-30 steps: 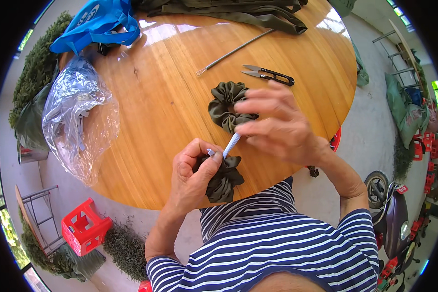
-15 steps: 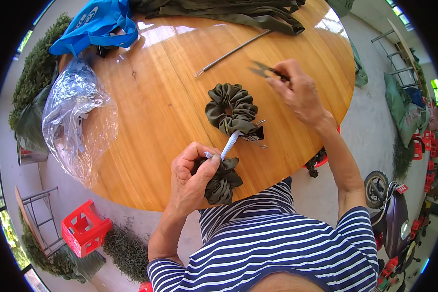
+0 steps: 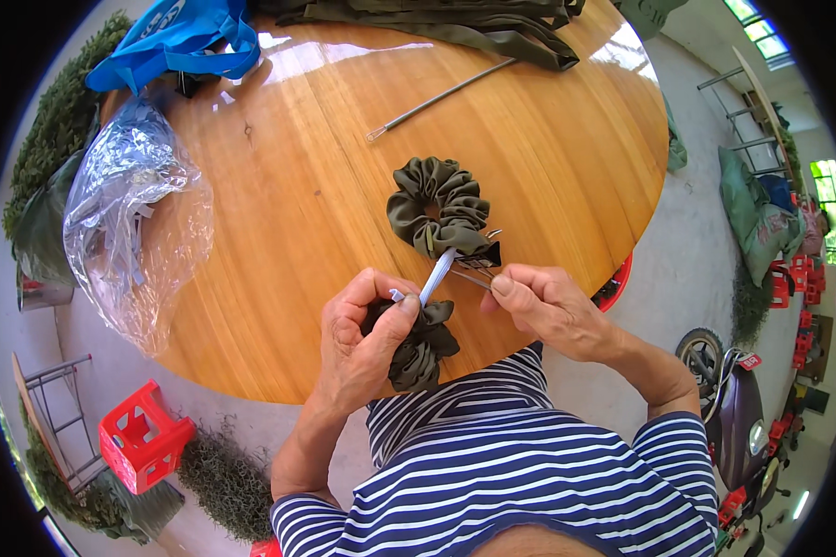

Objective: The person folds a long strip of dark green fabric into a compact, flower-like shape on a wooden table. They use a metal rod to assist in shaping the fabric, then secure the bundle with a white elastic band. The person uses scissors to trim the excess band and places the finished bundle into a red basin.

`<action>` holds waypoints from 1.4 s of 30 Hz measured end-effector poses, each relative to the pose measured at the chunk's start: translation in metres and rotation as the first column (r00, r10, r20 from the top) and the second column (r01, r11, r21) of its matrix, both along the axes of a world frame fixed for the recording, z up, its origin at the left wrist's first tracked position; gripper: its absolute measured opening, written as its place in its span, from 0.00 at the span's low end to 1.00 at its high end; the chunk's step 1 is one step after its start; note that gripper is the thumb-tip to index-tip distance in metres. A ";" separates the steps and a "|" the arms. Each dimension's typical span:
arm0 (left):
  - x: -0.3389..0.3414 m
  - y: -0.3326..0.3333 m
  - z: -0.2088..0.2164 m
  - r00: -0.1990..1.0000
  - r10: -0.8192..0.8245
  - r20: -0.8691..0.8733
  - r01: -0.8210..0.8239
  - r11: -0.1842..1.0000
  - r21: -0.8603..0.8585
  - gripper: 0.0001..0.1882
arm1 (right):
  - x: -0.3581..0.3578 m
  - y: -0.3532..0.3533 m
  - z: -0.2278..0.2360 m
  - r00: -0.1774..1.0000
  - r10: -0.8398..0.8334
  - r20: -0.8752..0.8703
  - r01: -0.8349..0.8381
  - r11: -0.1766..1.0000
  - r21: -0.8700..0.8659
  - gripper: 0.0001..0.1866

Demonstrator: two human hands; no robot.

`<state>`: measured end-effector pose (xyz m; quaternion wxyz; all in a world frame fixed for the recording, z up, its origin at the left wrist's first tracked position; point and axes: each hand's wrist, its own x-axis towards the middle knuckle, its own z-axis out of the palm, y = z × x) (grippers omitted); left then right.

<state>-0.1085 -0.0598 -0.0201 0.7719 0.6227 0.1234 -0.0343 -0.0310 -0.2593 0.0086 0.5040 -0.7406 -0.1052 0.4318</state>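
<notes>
A dark olive ruffled scrunchie (image 3: 438,206) lies on the round wooden table, with a black clip (image 3: 492,252) with wire handles at its lower right. From beside the clip a flat white elastic band (image 3: 438,277) runs down to my left hand (image 3: 364,330). That hand is closed, thumb and fingers pinching the band's lower end and a second bunch of gathered olive fabric (image 3: 423,357). My right hand (image 3: 557,306) is closed around the thread snips, whose handles are hidden in the fingers. Thin metal tips (image 3: 471,277) point from its fingertips toward the band, close to a clip handle.
A metal rod (image 3: 441,99) lies beyond the scrunchie, below dark olive fabric strips (image 3: 437,23) at the far edge. Clear plastic bag (image 3: 139,223) and blue bag (image 3: 181,46) are at the left. A red stool (image 3: 144,436) stands on the floor.
My right hand has come down and toward me, from the raised position with the snips to beside the elastic band. My left hand keeps its pinch.
</notes>
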 end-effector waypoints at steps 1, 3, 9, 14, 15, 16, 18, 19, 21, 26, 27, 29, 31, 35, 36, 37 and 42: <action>0.000 0.000 0.000 1.000 -0.007 0.000 0.007 1.000 -0.006 0.06 | 0.002 0.002 0.002 0.999 0.006 0.044 -0.005 1.000 -0.026 0.24; 0.000 0.001 0.000 1.000 -0.023 0.002 0.023 1.000 0.013 0.05 | 0.004 0.005 0.005 1.000 0.010 0.029 -0.009 0.998 -0.055 0.25; 0.000 0.000 -0.001 0.998 -0.064 0.025 0.064 0.998 -0.011 0.05 | 0.005 0.017 0.021 0.989 -0.032 -0.147 0.013 0.992 -0.122 0.28; 0.000 -0.001 0.003 0.996 -0.089 0.021 0.088 0.996 0.031 0.05 | 0.007 0.024 0.026 0.997 -0.004 -0.078 -0.009 0.986 -0.167 0.28; 0.000 -0.001 0.003 0.995 -0.092 0.032 0.091 0.995 0.034 0.05 | 0.008 0.026 0.029 0.997 0.016 -0.070 -0.029 0.982 -0.186 0.28; 0.000 -0.001 0.003 0.995 -0.094 0.042 0.093 0.995 0.036 0.04 | 0.010 0.028 0.031 0.997 0.037 -0.063 -0.050 0.977 -0.205 0.28; 0.000 0.000 0.003 0.994 -0.105 0.025 0.104 0.994 0.038 0.04 | 0.012 0.030 0.027 0.997 0.072 0.021 -0.066 0.975 -0.214 0.26; 0.000 0.001 0.003 0.994 -0.111 0.016 0.110 0.993 0.040 0.04 | 0.013 0.030 0.025 0.994 0.089 0.063 -0.073 0.973 -0.217 0.26; 0.000 0.000 0.003 0.994 -0.106 0.022 0.105 0.992 0.064 0.04 | 0.014 0.031 0.024 0.994 0.084 0.076 -0.066 0.974 -0.215 0.24; 0.000 0.000 0.002 0.995 -0.096 0.014 0.094 0.992 0.085 0.04 | 0.018 0.031 0.023 0.997 0.081 0.021 -0.077 0.985 -0.154 0.23; 0.000 0.000 0.003 0.995 -0.100 0.006 0.099 0.991 0.084 0.04 | 0.019 0.031 0.023 0.996 0.086 0.003 -0.085 0.986 -0.146 0.23; 0.000 0.001 0.003 0.995 -0.102 0.007 0.101 0.991 0.093 0.04 | 0.021 0.030 0.021 0.996 0.090 -0.021 -0.092 0.988 -0.124 0.22; 0.000 0.000 0.002 0.995 -0.100 0.025 0.097 0.989 0.109 0.04 | 0.021 0.027 0.015 0.996 0.082 -0.035 -0.085 0.992 -0.097 0.21; 0.001 -0.001 0.003 0.995 -0.104 0.002 0.103 0.991 0.085 0.04 | 0.020 0.026 0.020 0.997 0.029 -0.078 -0.039 0.992 -0.122 0.21; 0.000 0.000 0.003 0.996 -0.095 0.003 0.094 0.992 0.078 0.04 | 0.022 0.026 0.026 0.995 0.013 -0.103 -0.027 0.990 -0.135 0.21; -0.001 0.000 0.002 0.996 -0.085 0.004 0.085 0.994 0.072 0.04 | 0.024 0.024 0.030 0.992 -0.004 -0.129 -0.015 0.989 -0.149 0.21; -0.006 -0.004 -0.003 0.997 0.000 0.073 0.005 0.998 -0.059 0.05 | 0.064 0.005 -0.002 0.811 -0.064 0.582 0.165 0.979 -0.123 0.18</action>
